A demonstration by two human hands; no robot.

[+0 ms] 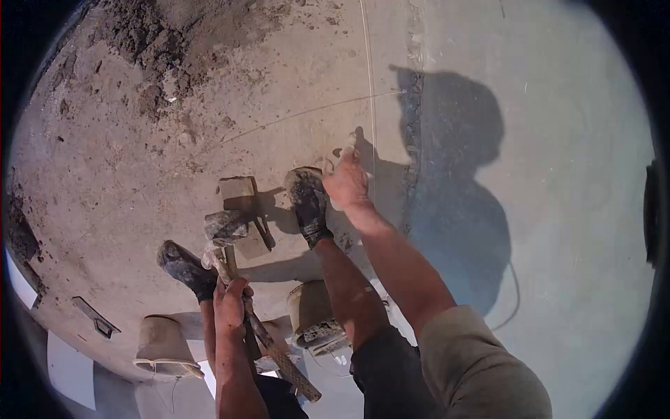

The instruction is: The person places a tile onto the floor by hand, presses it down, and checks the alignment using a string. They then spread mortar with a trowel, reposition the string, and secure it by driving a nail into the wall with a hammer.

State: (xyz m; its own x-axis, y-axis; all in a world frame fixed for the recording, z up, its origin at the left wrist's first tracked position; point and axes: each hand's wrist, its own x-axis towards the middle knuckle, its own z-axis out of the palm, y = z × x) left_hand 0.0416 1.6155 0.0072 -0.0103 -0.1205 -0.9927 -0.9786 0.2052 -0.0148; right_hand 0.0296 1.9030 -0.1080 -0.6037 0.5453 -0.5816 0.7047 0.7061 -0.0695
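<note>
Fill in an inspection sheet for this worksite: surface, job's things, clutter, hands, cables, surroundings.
Surface: rough ground with loose dirt at left, smooth slab at right.
Job's things: hammer, block, string.
Clutter: two buckets, flat metal piece.
Hands: left hand grips the hammer handle; right hand pinches the string.
Cables: thin cord on the slab.
Surroundings: person's shadow, muddy shoes.

head cam | looks steeply down from above | fisheye | close over arms, feet, ground
</note>
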